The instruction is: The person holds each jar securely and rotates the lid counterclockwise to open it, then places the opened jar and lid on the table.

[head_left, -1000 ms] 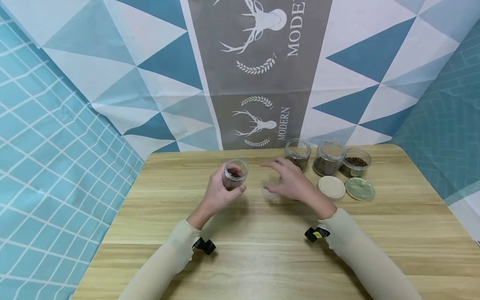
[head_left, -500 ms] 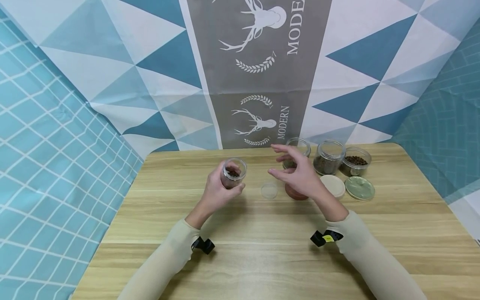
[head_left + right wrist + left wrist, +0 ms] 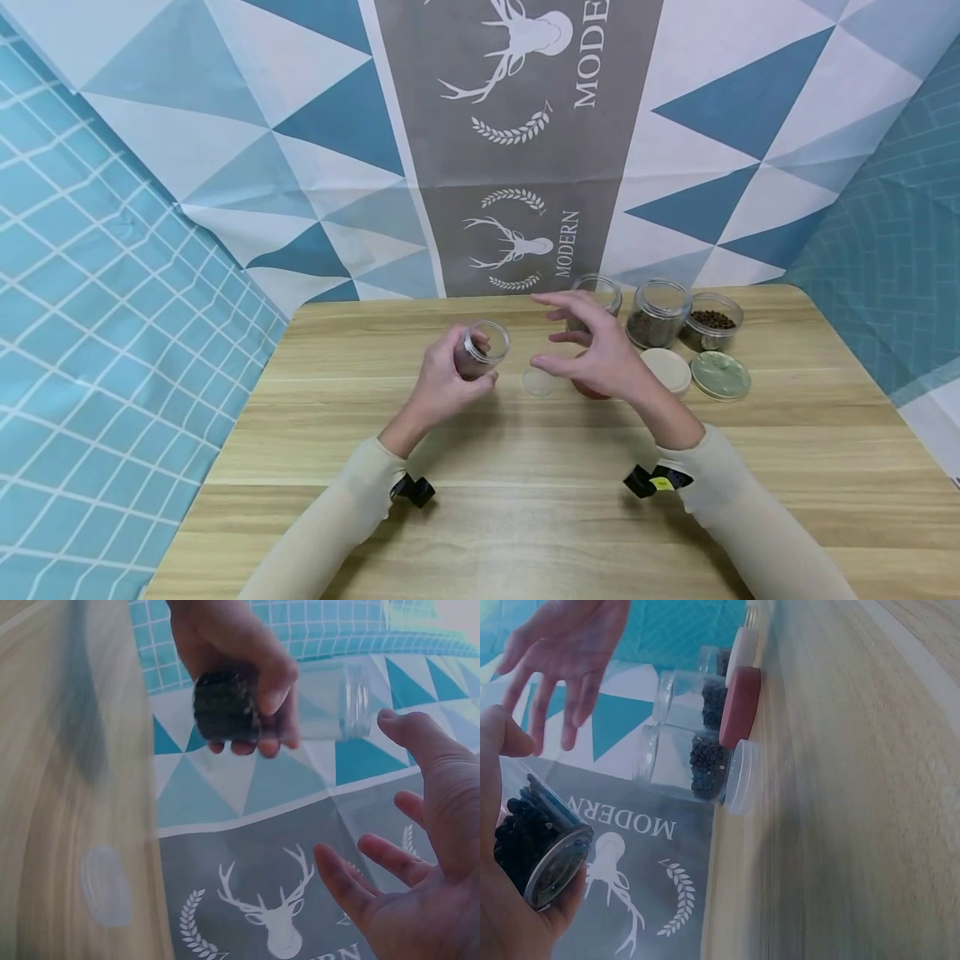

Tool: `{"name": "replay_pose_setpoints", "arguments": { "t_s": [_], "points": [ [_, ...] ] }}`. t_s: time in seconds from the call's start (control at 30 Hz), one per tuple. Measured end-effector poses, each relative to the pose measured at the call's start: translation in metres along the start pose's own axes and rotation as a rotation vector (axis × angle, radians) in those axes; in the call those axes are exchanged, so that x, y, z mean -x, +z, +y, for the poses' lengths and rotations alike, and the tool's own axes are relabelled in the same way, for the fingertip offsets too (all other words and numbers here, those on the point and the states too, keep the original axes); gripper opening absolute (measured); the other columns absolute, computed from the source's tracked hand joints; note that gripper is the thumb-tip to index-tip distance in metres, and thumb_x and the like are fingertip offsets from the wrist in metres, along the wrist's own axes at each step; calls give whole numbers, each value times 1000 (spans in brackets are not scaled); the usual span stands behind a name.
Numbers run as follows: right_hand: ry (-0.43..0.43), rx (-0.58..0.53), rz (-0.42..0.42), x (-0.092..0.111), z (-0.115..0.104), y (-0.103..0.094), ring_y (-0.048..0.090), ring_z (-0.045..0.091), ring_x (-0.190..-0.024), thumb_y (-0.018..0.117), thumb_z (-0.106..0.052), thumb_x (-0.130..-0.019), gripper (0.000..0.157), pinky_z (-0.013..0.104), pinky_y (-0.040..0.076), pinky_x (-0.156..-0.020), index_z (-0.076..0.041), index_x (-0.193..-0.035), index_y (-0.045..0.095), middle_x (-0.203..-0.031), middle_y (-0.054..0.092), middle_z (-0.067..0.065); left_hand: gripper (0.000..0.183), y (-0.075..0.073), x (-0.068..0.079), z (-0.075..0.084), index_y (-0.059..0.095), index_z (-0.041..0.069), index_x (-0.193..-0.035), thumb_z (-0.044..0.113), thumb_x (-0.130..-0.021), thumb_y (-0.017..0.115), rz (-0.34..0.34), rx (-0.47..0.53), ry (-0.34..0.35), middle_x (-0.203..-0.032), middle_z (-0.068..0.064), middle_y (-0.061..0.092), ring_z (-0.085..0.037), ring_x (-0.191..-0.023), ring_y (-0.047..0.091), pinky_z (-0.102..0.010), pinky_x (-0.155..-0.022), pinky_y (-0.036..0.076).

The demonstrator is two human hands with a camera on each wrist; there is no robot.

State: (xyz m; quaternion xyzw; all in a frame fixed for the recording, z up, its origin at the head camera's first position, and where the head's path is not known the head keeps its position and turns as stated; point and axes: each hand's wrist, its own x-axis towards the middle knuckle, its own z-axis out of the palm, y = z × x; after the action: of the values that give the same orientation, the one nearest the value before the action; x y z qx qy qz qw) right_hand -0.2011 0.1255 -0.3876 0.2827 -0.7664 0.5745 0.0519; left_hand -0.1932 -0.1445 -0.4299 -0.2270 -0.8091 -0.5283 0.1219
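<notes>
My left hand [image 3: 441, 373] grips a clear jar [image 3: 470, 360] without a lid, held above the table and tipped to the right. Dark bean-like pieces [image 3: 526, 838] fill its lower part in the left wrist view. My right hand [image 3: 603, 354] hovers to the right of that jar, fingers spread and slightly bent, touching nothing that I can see. Under it lies a red lid [image 3: 741, 705], mostly hidden in the head view. A small clear lid [image 3: 537, 382] rests on the wood between both hands.
Behind the right hand an open jar [image 3: 597, 287] is partly covered. Beside it stand another open jar [image 3: 658, 318] and a low round tub [image 3: 711, 325], both holding dark pieces. A cream lid [image 3: 666, 371] and a green lid [image 3: 720, 377] lie in front. Patterned cloth rises behind the table.
The right hand has moved right and back, away from above the clear lid, uncovering it and part of the red lid. The left hand has shifted slightly right, tilting the jar further.
</notes>
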Motion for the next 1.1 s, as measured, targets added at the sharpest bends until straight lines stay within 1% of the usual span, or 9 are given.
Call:
{"name": "replay_pose_setpoints", "arguments": {
  "t_s": [0.1, 0.23, 0.3, 0.37, 0.43, 0.53, 0.73, 0.93, 1.1],
  "points": [
    [-25, 14, -15, 0, -6, 2, 61, 21, -132, 94, 1, -85, 79, 33, 67, -105, -10, -157, 64, -151, 59, 14, 46, 3, -1, 1, 67, -4, -121, -4, -78, 83, -14, -13, 1, -115, -25, 77, -34, -109, 76, -21, -101, 62],
    [-47, 11, -35, 0, -11, 5, 60, 27, -130, 96, 1, -83, 80, 42, 71, -99, -8, -156, 65, -149, 59, 17, 47, 8, -3, 1, 67, -2, -120, -2, -77, 84, -41, -60, 28, -118, -23, 78, -32, -111, 76, -30, -102, 64],
    [-46, 8, -48, 0, -12, 7, 61, 30, -129, 97, 1, -82, 81, 44, 71, -96, -8, -156, 64, -150, 59, 18, 48, 10, -3, 1, 66, -2, -121, -1, -77, 84, -59, -86, 40, -122, -24, 77, -33, -114, 75, -35, -104, 64],
    [-44, 10, -58, 1, -13, 9, 62, 32, -127, 97, 1, -81, 82, 43, 72, -93, -7, -155, 64, -149, 58, 18, 49, 12, -4, 1, 65, -3, -122, -1, -77, 84, -76, -107, 48, -125, -24, 77, -34, -117, 75, -40, -105, 65],
    [-42, 14, -70, 1, -14, 10, 64, 33, -126, 98, 1, -81, 82, 39, 72, -91, -7, -155, 64, -148, 58, 18, 51, 14, -4, 2, 65, -3, -124, 0, -77, 84, -90, -125, 44, -127, -24, 76, -35, -119, 74, -45, -107, 64],
    [-37, 13, -78, 1, -16, 13, 66, 35, -124, 98, 1, -80, 82, 35, 72, -89, -7, -155, 65, -144, 59, 17, 53, 15, -4, 4, 65, -4, -125, 0, -76, 84, -109, -136, 39, -127, -23, 76, -35, -119, 74, -48, -109, 64],
    [-48, 28, -93, 0, -17, 19, 65, 37, -120, 99, -1, -80, 78, 33, 71, -91, -7, -151, 68, -143, 61, 19, 55, 19, -2, 6, 64, -4, -127, 1, -76, 86, -135, -151, 58, -125, -22, 74, -33, -117, 73, -47, -108, 64],
    [-78, 116, -116, -1, -18, 22, 66, 30, -114, 97, -8, -84, 59, 38, 72, -89, -9, -139, 77, -135, 69, 15, 55, 22, 0, 4, 64, -1, -127, 5, -77, 86, -135, -175, 74, -124, -19, 73, -29, -113, 72, -39, -103, 63],
    [-76, 134, -132, -2, -20, 23, 69, 32, -107, 95, -8, -86, 50, 41, 72, -88, -10, -133, 79, -128, 73, 10, 51, 24, 1, 6, 64, 0, -124, 8, -78, 85, -130, -172, 60, -121, -18, 74, -28, -108, 72, -35, -96, 62]
  ]
}}
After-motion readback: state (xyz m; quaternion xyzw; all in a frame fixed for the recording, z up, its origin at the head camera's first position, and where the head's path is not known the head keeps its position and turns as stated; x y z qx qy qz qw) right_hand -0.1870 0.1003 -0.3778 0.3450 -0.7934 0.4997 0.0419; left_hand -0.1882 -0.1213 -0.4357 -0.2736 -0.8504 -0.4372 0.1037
